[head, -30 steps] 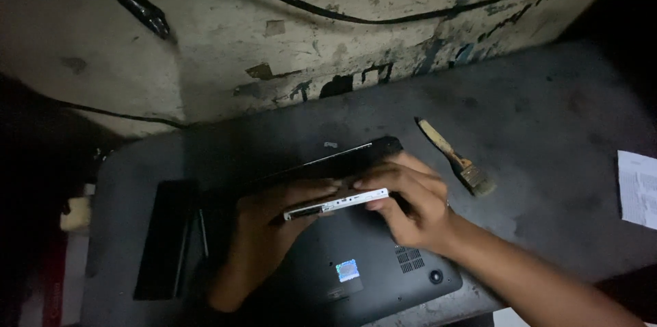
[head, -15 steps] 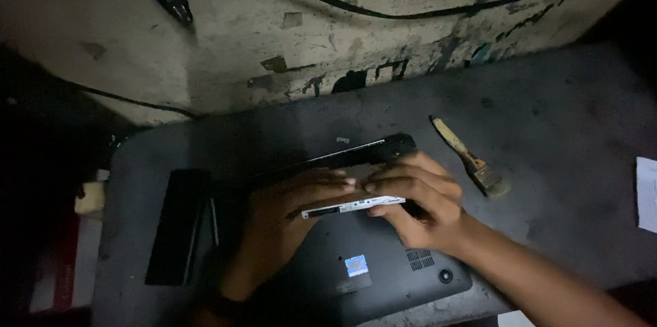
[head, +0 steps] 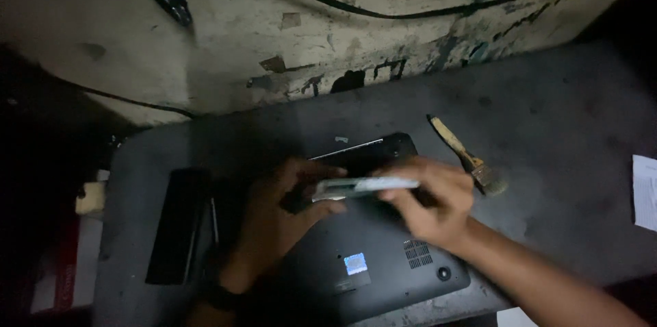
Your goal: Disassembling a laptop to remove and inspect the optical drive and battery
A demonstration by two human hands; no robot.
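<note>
**Clerk:** Item one, the held piece?

**Checker:** Thin flat silver drive tray (head: 366, 185), lying nearly level, raised just above the laptop (head: 383, 258). Left hand (head: 284, 214) pinches its 9 o'clock end between thumb and fingers; right hand (head: 434, 207) pinches the 3 o'clock end, fingers pressed on top, thumb hidden below. The picture is blurred there, so finer contact cannot be told.

**Clerk:** Item two, the laptop?

**Checker:** Dark, underside up, turned slantwise on the grey table (head: 547, 108). Its far edge runs toward 12 o'clock under the tray; its near corner at 5 o'clock sits close to the table's front edge. A small pale sticker (head: 355, 263), a vent grille (head: 417, 254) and a round foot (head: 444, 273) show on the near part.

**Clerk:** Items around it?

**Checker:** At 9 o'clock of the hands, a long black flat slab (head: 176, 224), apart from the laptop, with a thin rod (head: 214, 219) just beside its right edge. At 2 o'clock, a wooden-handled paintbrush (head: 467, 156), bristles near the right hand, not touching. At 3 o'clock, well apart, a white paper (head: 645, 191) at the frame edge.

**Clerk:** Open room?

**Checker:** Bare table from 1 to 3 o'clock between brush and paper, and a strip at 12 o'clock up to the stained wall (head: 342, 19), where a black cable (head: 410, 12) hangs. Left table edge at 9 o'clock falls into darkness
</note>
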